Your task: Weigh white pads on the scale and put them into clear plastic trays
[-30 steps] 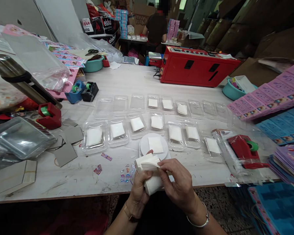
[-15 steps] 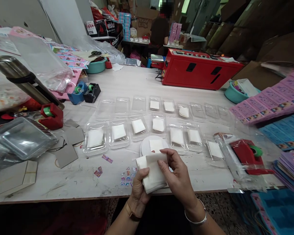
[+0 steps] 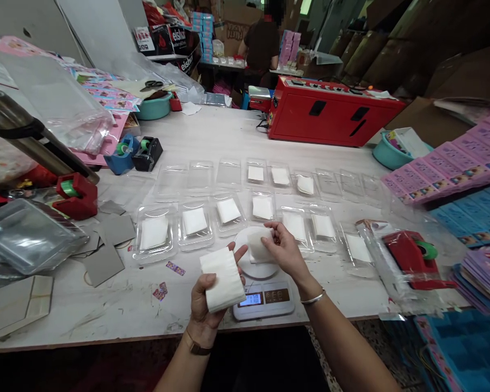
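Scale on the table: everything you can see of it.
The digital scale looks like white plastic: round platform behind, low rectangular body in front, with a lit blue display and a dark panel of round buttons. Digits show, but too small to trust. It sits flat on the white table near the front edge. A white sheet, held by the right hand, is over the platform; contact is unclear. The white stack in the left hand hides one corner.

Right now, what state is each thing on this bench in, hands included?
Digital scale: switched on, blue display lit
Left hand: gripping a stack of white sheets
Right hand: fingers on a white sheet at the scale's platform, grip unclear
Front-left clear plastic tray: holding white sheets
Rightmost red tape dispenser: loaded with green tape
Red machine: can't tell whether running
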Demonstrator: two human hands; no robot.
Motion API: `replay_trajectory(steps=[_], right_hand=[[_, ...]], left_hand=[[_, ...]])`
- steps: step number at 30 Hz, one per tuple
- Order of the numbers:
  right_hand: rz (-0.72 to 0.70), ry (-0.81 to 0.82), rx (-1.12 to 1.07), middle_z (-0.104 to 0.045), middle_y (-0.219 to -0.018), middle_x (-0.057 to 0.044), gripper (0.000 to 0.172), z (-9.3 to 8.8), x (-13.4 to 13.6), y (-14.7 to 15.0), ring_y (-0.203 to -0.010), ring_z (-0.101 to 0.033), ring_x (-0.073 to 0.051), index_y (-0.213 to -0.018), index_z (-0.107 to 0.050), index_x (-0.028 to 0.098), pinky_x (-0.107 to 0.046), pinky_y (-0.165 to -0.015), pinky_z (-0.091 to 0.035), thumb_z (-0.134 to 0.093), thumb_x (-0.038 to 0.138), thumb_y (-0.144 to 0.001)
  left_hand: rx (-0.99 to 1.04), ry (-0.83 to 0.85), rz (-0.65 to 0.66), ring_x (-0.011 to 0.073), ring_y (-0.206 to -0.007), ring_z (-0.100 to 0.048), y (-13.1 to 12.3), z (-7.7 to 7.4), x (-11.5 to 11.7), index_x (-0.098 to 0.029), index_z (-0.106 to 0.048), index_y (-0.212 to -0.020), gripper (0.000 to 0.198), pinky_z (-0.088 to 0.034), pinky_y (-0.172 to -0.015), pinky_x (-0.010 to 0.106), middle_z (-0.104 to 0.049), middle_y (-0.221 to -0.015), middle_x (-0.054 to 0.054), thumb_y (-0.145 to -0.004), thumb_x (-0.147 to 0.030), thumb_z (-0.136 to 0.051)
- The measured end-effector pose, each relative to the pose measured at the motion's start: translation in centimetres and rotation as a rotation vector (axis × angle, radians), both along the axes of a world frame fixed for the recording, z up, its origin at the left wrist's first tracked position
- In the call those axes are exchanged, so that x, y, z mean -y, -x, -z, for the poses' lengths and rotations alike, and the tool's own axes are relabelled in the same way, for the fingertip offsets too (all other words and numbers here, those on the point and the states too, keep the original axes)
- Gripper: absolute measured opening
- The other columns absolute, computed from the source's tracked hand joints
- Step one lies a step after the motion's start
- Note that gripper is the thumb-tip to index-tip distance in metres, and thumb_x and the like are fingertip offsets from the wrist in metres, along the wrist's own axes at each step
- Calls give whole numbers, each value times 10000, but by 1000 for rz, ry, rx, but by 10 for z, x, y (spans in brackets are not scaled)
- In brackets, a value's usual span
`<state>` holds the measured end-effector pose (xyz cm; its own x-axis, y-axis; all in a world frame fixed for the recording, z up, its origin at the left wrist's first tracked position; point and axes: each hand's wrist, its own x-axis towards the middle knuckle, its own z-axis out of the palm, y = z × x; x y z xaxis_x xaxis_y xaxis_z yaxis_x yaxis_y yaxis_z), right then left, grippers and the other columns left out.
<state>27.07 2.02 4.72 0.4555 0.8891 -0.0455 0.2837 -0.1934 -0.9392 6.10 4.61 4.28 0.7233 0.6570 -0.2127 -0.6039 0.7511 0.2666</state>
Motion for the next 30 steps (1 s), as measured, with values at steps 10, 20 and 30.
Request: replay_trajectory(steps=[10, 20, 30], right_hand=[[32, 113, 398, -607, -840, -9, 400, 6, -2, 9, -652, -550, -158, -1213, -537, 168, -313, -648, -458, -552, 259, -823], [333, -93, 470, -625, -1040, -76, 331, -39, 54, -42, -712, -546, -152, -1103, -616, 203, -285, -574, -465, -592, 436, -870], [376, -78, 539, -636, -926, -55, 286, -42, 89, -51, -632, -520, -138, -947, -657, 198, -294, -583, -447, -573, 460, -869]], left_hand=[[-120, 29, 159, 307, -972, -676, -36, 1, -5, -208, -321, -1474, 884, -559, -806, 419, -550, -1391, 157, -658, -255, -657], [-109, -48, 46, 204, -828, -667, 2, -16, -10, -101, -267, -1483, 941, -541, -755, 304, -511, -1401, 231, -636, -238, -653], [-108, -101, -80, 154, -769, -634, 33, -26, -12, -80, -308, -1438, 918, -558, -709, 286, -433, -1441, 290, -607, -212, -675]])
